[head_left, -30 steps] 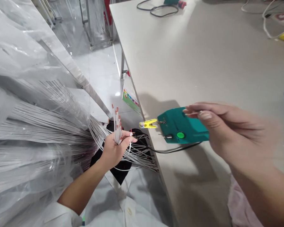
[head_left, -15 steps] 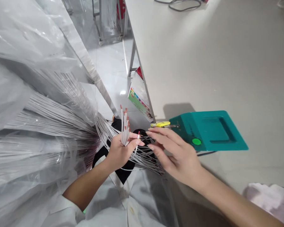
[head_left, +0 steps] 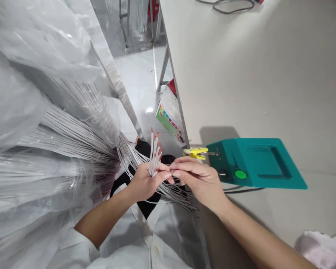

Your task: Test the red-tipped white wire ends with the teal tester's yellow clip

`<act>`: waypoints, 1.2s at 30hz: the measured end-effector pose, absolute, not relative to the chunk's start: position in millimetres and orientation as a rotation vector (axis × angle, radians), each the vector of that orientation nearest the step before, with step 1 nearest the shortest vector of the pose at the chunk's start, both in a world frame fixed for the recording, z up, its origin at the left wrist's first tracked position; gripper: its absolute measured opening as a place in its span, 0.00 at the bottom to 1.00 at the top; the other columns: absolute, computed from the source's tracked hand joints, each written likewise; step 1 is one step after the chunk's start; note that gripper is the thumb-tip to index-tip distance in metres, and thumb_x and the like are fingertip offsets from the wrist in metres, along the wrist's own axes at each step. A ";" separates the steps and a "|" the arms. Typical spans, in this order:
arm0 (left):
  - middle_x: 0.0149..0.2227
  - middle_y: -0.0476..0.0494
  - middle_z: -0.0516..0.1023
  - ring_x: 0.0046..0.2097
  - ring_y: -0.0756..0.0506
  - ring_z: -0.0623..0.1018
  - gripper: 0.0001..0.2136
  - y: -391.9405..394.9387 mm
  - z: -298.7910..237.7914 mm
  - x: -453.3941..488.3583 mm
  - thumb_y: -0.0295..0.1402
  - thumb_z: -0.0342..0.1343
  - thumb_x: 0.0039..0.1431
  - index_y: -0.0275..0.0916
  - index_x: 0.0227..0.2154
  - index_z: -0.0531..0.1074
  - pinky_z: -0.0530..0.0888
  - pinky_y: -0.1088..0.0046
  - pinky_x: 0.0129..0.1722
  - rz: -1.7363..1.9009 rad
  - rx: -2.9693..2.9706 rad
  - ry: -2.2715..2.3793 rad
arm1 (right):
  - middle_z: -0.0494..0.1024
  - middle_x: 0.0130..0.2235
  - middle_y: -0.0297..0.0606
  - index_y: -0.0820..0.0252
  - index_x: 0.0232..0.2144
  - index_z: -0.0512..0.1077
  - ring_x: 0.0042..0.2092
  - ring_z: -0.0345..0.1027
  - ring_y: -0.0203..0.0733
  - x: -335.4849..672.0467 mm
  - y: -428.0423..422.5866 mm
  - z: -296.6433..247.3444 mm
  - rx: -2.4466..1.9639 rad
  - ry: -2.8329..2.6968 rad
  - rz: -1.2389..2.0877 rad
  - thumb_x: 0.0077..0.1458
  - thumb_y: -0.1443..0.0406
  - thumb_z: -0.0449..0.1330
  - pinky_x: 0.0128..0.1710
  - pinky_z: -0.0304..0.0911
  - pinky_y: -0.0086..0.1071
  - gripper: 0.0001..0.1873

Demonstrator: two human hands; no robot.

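My left hand [head_left: 145, 181] is closed round a bunch of white wires [head_left: 155, 155], whose reddish ends stick up above the fist. The fingertips of my right hand [head_left: 203, 181] are pinched together and meet the left thumb and forefinger. What sits in that pinch is hidden by the fingers; a wire end showed there before. Beneath both hands a loose spread of white wires [head_left: 176, 192] lies across my lap. Just right of my right hand is a teal device [head_left: 243, 153] with a green button [head_left: 240, 174] and a yellow clip [head_left: 196, 152] at its near end.
Large bundles of white wires [head_left: 75, 130] in clear plastic bags [head_left: 25, 86] fill the left side. A pale table [head_left: 240, 82] spans the right, with a black cable [head_left: 232, 5] at its far side. A printed box [head_left: 170, 116] stands below the table's edge.
My right hand has moved left, and its spread fingers have closed into a pinch against the left fingertips. The left hand keeps its bunch. The whole view has shifted slightly.
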State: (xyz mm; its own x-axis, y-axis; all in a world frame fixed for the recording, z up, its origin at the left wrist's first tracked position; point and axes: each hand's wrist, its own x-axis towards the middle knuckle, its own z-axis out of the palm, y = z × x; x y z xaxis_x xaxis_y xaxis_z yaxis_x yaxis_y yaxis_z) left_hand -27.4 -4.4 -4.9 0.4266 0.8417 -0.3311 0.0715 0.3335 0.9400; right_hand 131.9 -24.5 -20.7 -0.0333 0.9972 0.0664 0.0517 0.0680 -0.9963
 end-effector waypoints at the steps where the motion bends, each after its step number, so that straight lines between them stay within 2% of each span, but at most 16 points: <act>1: 0.19 0.47 0.74 0.24 0.51 0.71 0.09 -4.5 -4.8 -27.2 0.34 0.55 0.51 0.36 0.21 0.75 0.67 0.76 0.24 0.639 1.154 1.022 | 0.76 0.30 0.36 0.53 0.27 0.77 0.28 0.69 0.36 131.5 -25.3 -22.1 -1.171 -1.238 1.231 0.46 0.63 0.64 0.21 0.67 0.29 0.03; 5: 0.19 0.48 0.74 0.22 0.52 0.68 0.08 -5.5 -8.3 -26.1 0.31 0.55 0.50 0.36 0.20 0.74 0.65 0.77 0.24 0.623 1.189 1.046 | 0.72 0.31 0.36 0.57 0.26 0.76 0.22 0.63 0.30 131.9 -27.2 -20.8 -1.155 -1.085 1.433 0.46 0.61 0.64 0.16 0.62 0.25 0.06; 11: 0.22 0.46 0.76 0.19 0.55 0.62 0.09 -9.0 -13.4 -24.7 0.34 0.55 0.51 0.34 0.25 0.76 0.60 0.77 0.20 0.604 1.109 1.102 | 0.76 0.37 0.37 0.52 0.43 0.72 0.20 0.59 0.28 148.7 -25.0 -8.4 -1.166 -1.039 1.388 0.50 0.59 0.61 0.18 0.61 0.27 0.16; 15: 0.22 0.45 0.77 0.24 0.51 0.70 0.06 -10.3 -10.6 -24.0 0.32 0.57 0.49 0.35 0.25 0.77 0.67 0.75 0.27 0.588 1.172 1.109 | 0.76 0.41 0.38 0.52 0.41 0.73 0.21 0.60 0.30 161.3 -24.2 -6.6 -1.146 -1.083 1.269 0.54 0.57 0.57 0.20 0.61 0.31 0.13; 16: 0.24 0.44 0.78 0.24 0.51 0.70 0.07 -10.4 -10.4 -24.0 0.32 0.58 0.48 0.35 0.28 0.78 0.67 0.75 0.26 0.575 1.151 1.117 | 0.76 0.40 0.38 0.52 0.40 0.73 0.21 0.60 0.30 162.5 -24.3 -5.6 -1.144 -1.102 1.245 0.54 0.57 0.57 0.20 0.61 0.31 0.12; 19: 0.32 0.42 0.79 0.17 0.55 0.65 0.17 -10.3 -11.7 -23.8 0.36 0.59 0.47 0.35 0.41 0.75 0.62 0.76 0.18 0.553 1.037 1.179 | 0.77 0.34 0.36 0.54 0.36 0.74 0.19 0.59 0.29 159.6 -25.3 -0.3 -1.169 -1.146 1.185 0.53 0.60 0.58 0.18 0.60 0.29 0.09; 21: 0.33 0.42 0.78 0.17 0.56 0.63 0.20 -10.1 -13.4 -23.1 0.37 0.58 0.49 0.35 0.45 0.72 0.61 0.77 0.16 0.561 1.035 1.182 | 0.77 0.31 0.35 0.54 0.33 0.75 0.20 0.61 0.30 152.9 -26.6 2.5 -1.213 -1.210 1.152 0.53 0.63 0.59 0.17 0.60 0.27 0.06; 24: 0.32 0.43 0.77 0.26 0.51 0.72 0.17 -10.4 -16.3 -20.7 0.34 0.57 0.49 0.33 0.42 0.73 0.70 0.74 0.28 0.607 1.186 1.065 | 0.78 0.32 0.35 0.54 0.33 0.75 0.29 0.70 0.34 139.8 -29.9 0.3 -1.190 -1.432 1.097 0.51 0.67 0.60 0.26 0.66 0.28 0.06; 26: 0.35 0.42 0.77 0.36 0.46 0.74 0.14 -11.1 -18.4 -18.8 0.31 0.56 0.49 0.33 0.40 0.73 0.70 0.70 0.39 0.639 1.329 0.976 | 0.77 0.34 0.36 0.54 0.34 0.75 0.34 0.71 0.36 132.4 -32.5 -4.7 -1.166 -1.576 1.067 0.49 0.69 0.61 0.32 0.67 0.29 0.08; 28: 0.38 0.42 0.76 0.40 0.44 0.74 0.13 -11.7 -20.4 -17.3 0.29 0.54 0.50 0.34 0.40 0.73 0.69 0.70 0.43 0.640 1.424 0.934 | 0.77 0.34 0.36 0.55 0.32 0.75 0.34 0.71 0.36 128.1 -34.5 -9.7 -1.183 -1.650 1.034 0.50 0.69 0.60 0.33 0.67 0.28 0.06; 31: 0.36 0.43 0.75 0.38 0.46 0.73 0.11 -10.6 -22.1 -17.6 0.30 0.55 0.50 0.33 0.38 0.72 0.69 0.73 0.39 0.597 1.390 0.953 | 0.77 0.32 0.36 0.56 0.30 0.75 0.33 0.71 0.36 127.3 -34.8 -13.8 -1.231 -1.647 1.003 0.52 0.68 0.58 0.33 0.66 0.29 0.06; 36: 0.21 0.51 0.67 0.25 0.52 0.67 0.10 -3.5 -20.4 -23.6 0.35 0.55 0.52 0.32 0.32 0.72 0.66 0.77 0.26 0.508 1.274 0.889 | 0.75 0.26 0.34 0.58 0.26 0.75 0.29 0.68 0.35 129.3 -31.5 -14.3 -1.299 -1.549 1.057 0.54 0.67 0.57 0.28 0.63 0.27 0.08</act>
State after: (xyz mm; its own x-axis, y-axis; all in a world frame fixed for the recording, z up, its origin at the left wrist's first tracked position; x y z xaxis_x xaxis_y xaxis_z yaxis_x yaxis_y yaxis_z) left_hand -23.6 -3.5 -20.4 0.5827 0.7612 -0.2845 0.1404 0.2505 0.9579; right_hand 129.3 -31.5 -14.3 -0.1166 0.9901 0.0788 0.2877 0.1096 -0.9514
